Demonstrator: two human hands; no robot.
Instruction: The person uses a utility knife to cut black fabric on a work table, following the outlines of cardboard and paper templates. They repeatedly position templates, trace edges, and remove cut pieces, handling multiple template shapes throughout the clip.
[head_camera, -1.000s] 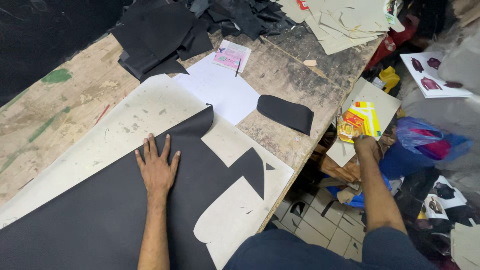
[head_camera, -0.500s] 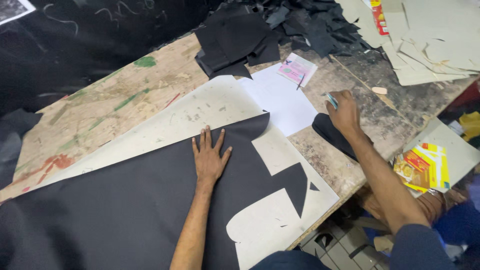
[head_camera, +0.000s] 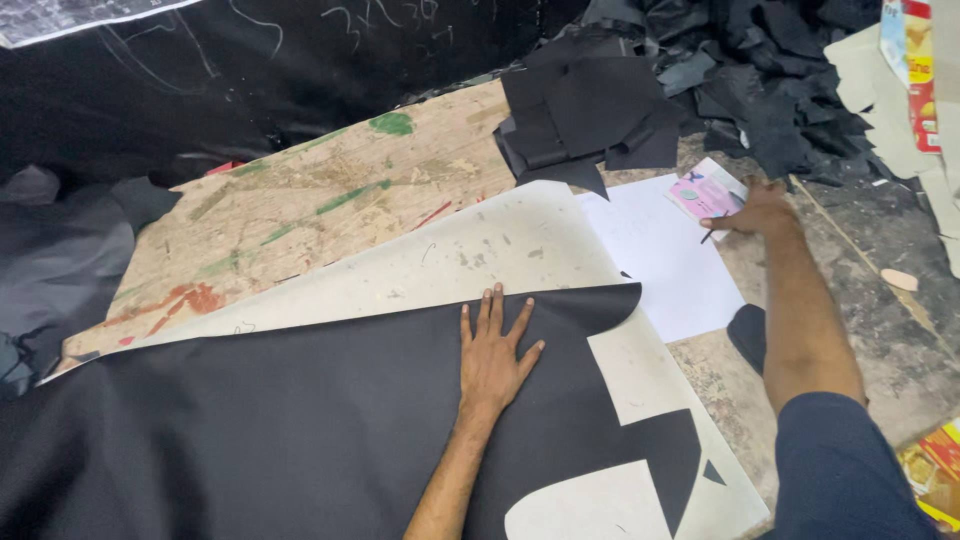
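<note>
**Hands on black sheet and pen at a cutting table**

Black sheet material (head_camera: 300, 420) covers the near part of the worn wooden table (head_camera: 300, 215), with shapes already cut out of its right portion so that pale backing (head_camera: 640, 375) shows through the gaps. The left hand (head_camera: 493, 358) lies flat on this black sheet, just below its upper edge, fingers spread and palm pressed down; it grips nothing. Above the black sheet's edge, a cream-coloured layer (head_camera: 470, 255) lies exposed, speckled with small marks.

Beyond the black sheet's upper right corner lies a white paper (head_camera: 670, 260), and at that paper's far corner sits a small pink card (head_camera: 705, 190). The right hand (head_camera: 760, 212) rests just beside the pink card, to the right of the black sheet, with its fingers closed around a thin dark pen (head_camera: 712, 236) whose tip touches the white paper. The forearm runs back toward the viewer in a dark blue sleeve (head_camera: 840, 470), passing over a small dark offcut (head_camera: 745, 335) near the black sheet's right edge.

Farther from the black sheet, at the table's back, a pile of black cut pieces (head_camera: 590, 115) is stacked, and more dark scraps (head_camera: 780, 90) spread out to its right. Pale cardboard pieces (head_camera: 885, 100) lie at the far right.
</note>
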